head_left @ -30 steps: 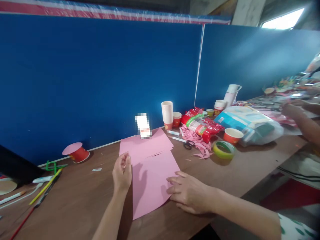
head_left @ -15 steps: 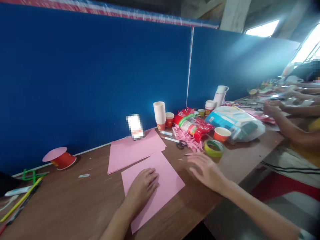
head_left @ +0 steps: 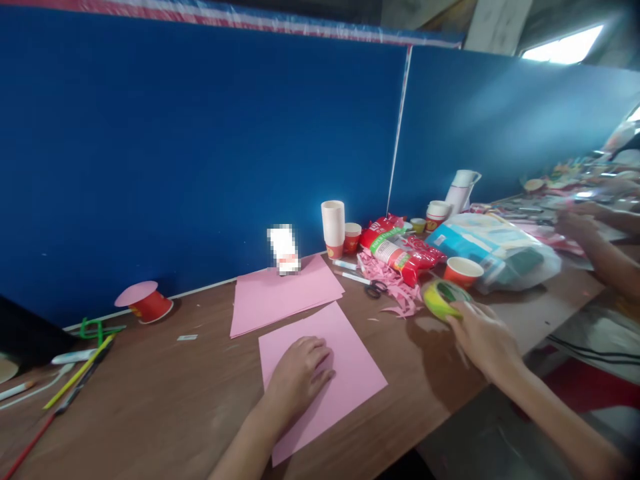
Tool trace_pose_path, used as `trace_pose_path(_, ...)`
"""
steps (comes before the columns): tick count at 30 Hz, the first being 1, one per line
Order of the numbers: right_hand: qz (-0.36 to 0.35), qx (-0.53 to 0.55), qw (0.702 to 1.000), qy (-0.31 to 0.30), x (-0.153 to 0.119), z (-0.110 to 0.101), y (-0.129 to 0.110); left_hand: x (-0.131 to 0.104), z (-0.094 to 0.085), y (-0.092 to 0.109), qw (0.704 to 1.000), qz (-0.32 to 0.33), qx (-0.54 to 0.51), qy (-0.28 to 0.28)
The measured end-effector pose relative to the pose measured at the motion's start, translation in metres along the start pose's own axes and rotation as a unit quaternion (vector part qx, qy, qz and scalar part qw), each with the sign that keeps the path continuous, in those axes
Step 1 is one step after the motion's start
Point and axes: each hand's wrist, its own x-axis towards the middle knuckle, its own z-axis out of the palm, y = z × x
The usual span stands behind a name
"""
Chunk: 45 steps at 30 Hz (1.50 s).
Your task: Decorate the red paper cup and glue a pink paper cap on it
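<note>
A pink sheet of paper (head_left: pixel 345 380) lies on the brown table, and my left hand (head_left: pixel 303 373) rests on it with the fingers slightly bent and apart, holding nothing. To the right, my right hand (head_left: pixel 483 333) grips a roll of yellow-green tape (head_left: pixel 440 300), tilted, near the orange-and-white paper bowl (head_left: pixel 463 272). More pink sheets (head_left: pixel 280 297) lie stacked behind the single one. Scissors with black handles (head_left: pixel 375 288) and shredded pink paper (head_left: pixel 395 280) are left of the tape.
Along the blue partition (head_left: pixel 200 147) stand a stack of white cups (head_left: pixel 333 227) and a red cup with a pink disc (head_left: pixel 150 305). A red packet (head_left: pixel 395 247) and a plastic bag (head_left: pixel 500 250) lie rightward. Another person's hands (head_left: pixel 585 227) are far right.
My right hand has moved right and taken hold of the tape roll, which is now tilted. My left hand stays on the pink sheet. The view has shifted slightly.
</note>
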Motion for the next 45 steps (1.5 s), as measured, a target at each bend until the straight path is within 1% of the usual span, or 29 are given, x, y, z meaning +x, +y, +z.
trace_pose_path(2, -0.011, 0.035, 0.999, 0.031, 0.000, -0.013, -0.012, 0.000, 0.001, 0.000, 1.000, -0.002, -0.001, 0.001)
trace_pose_path(3, -0.037, 0.068, 0.996, 0.041, 0.001, -0.019, -0.021, -0.001, 0.001, 0.000, 1.000, 0.000, -0.003, 0.003)
trace_pose_path(5, -0.094, 0.146, 0.983, 0.064, 0.006, -0.030, -0.045, 0.000, 0.001, 0.001, 1.000, 0.009, -0.008, 0.010)
trace_pose_path(7, -0.132, 0.209, 0.967, 0.062, 0.014, -0.037, -0.075, 0.000, -0.001, 0.004, 1.000, 0.015, -0.016, 0.016)
trace_pose_path(10, -0.166, 0.273, 0.947, -0.022, 0.030, -0.039, -0.124, 0.001, -0.005, 0.010, 0.999, 0.016, -0.032, 0.024)
trace_pose_path(11, -0.176, 0.287, 0.941, -0.047, 0.035, -0.039, -0.139, 0.002, -0.006, 0.013, 0.999, 0.025, -0.036, 0.026)
trace_pose_path(12, -0.200, 0.299, 0.931, -0.064, 0.041, -0.038, -0.154, 0.002, -0.006, 0.016, 0.998, 0.039, -0.040, 0.022)
trace_pose_path(14, -0.240, 0.313, 0.915, -0.080, 0.052, -0.037, -0.180, 0.002, -0.004, 0.023, 0.996, 0.068, -0.048, 0.018)
trace_pose_path(15, -0.263, 0.316, 0.907, -0.094, 0.057, -0.037, -0.191, 0.002, -0.003, 0.026, 0.996, 0.076, -0.052, 0.005)
trace_pose_path(17, -0.301, 0.314, 0.892, -0.123, 0.064, -0.037, -0.212, 0.001, 0.001, 0.033, 0.992, 0.106, -0.050, -0.053)
trace_pose_path(19, -0.345, 0.304, 0.876, -0.147, 0.069, -0.036, -0.230, 0.001, 0.005, 0.037, 0.992, 0.093, -0.046, -0.074)
trace_pose_path(21, -0.377, 0.286, 0.865, -0.169, 0.071, -0.033, -0.244, 0.000, 0.008, 0.038, 0.993, 0.068, -0.053, -0.075)
trace_pose_path(23, -0.392, 0.274, 0.856, -0.196, 0.072, -0.026, -0.252, -0.001, 0.010, 0.036, 0.993, 0.058, -0.074, -0.077)
trace_pose_path(25, -0.402, 0.285, 0.842, -0.219, 0.072, -0.018, -0.255, -0.002, 0.012, 0.034, 0.990, 0.064, -0.095, -0.078)
trace_pose_path(27, -0.413, 0.333, 0.819, -0.220, 0.072, -0.009, -0.254, -0.002, 0.016, 0.032, 0.990, 0.068, -0.101, -0.073)
trace_pose_path(28, -0.409, 0.371, 0.807, -0.207, 0.071, -0.005, -0.252, -0.002, 0.018, 0.031, 0.990, 0.068, -0.098, -0.071)
trace_pose_path(29, -0.395, 0.414, 0.799, -0.186, 0.070, -0.001, -0.249, -0.002, 0.021, 0.031, 0.991, 0.069, -0.094, -0.069)
trace_pose_path(31, -0.338, 0.489, 0.792, -0.136, 0.068, 0.006, -0.245, -0.002, 0.026, 0.030, 0.991, 0.075, -0.085, -0.070)
trace_pose_path(32, -0.308, 0.514, 0.791, -0.121, 0.066, 0.010, -0.244, -0.002, 0.028, 0.029, 0.991, 0.080, -0.085, -0.071)
trace_pose_path(33, -0.280, 0.532, 0.790, -0.120, 0.064, 0.014, -0.243, -0.001, 0.029, 0.029, 0.990, 0.083, -0.089, -0.072)
trace_pose_path(35, -0.231, 0.565, 0.775, -0.163, 0.061, 0.023, -0.243, 0.000, 0.029, 0.027, 0.987, 0.086, -0.110, -0.074)
trace_pose_path(37, -0.186, 0.593, 0.752, -0.220, 0.058, 0.030, -0.246, 0.000, 0.026, 0.027, 0.984, 0.086, -0.140, -0.071)
trace_pose_path(39, -0.163, 0.611, 0.731, -0.255, 0.057, 0.034, -0.248, 0.000, 0.024, 0.026, 0.981, 0.084, -0.164, -0.066)
trace_pose_path(42, -0.158, 0.625, 0.717, -0.267, 0.056, 0.036, -0.250, 0.000, 0.022, 0.026, 0.979, 0.077, -0.177, -0.070)
trace_pose_path(45, -0.143, 0.629, 0.715, -0.269, 0.055, 0.037, -0.251, 0.001, 0.022, 0.026, 0.979, 0.073, -0.175, -0.080)
